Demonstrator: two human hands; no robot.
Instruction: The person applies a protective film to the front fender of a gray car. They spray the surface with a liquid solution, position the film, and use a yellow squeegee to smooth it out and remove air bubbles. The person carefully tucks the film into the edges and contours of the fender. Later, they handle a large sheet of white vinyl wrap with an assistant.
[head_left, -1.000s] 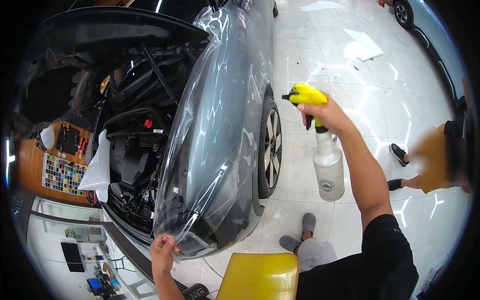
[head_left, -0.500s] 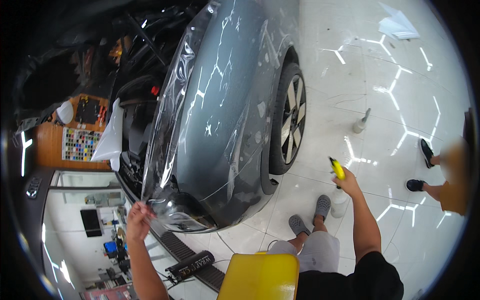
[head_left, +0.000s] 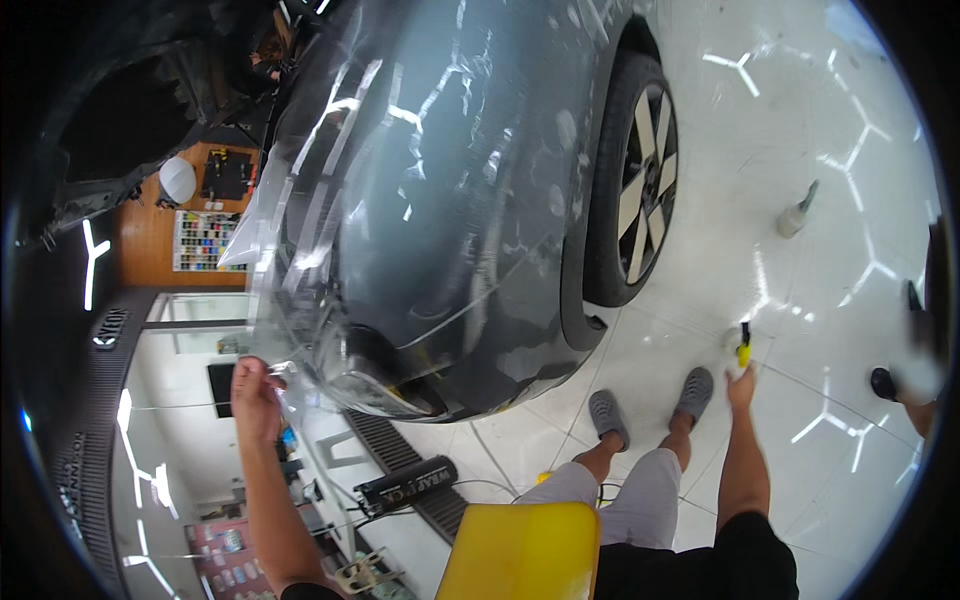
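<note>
My left hand (head_left: 257, 395) pinches the edge of a clear film (head_left: 268, 300), pulled out past the headlight (head_left: 385, 385) at the car's front corner. The film drapes loosely along the hood-side edge of the grey fender (head_left: 440, 230), where wet streaks and wrinkles show. Out to the right, away from the car, my right hand (head_left: 740, 388) is closed around a spray bottle (head_left: 743, 354) with a yellow and black head. Its body is hidden.
The front wheel (head_left: 645, 180) stands right of the fender. Another spray bottle (head_left: 793, 218) is on the tiled floor. A black roll (head_left: 408, 484) lies by the floor grate (head_left: 385, 440). A yellow panel (head_left: 520, 555) fills the lower middle. Another person's leg (head_left: 912, 405) shows far right.
My left hand has drawn the film edge left and slightly up, and the film has spread wider. My right hand with the spray bottle has swung right, and the view has moved closer to the fender.
</note>
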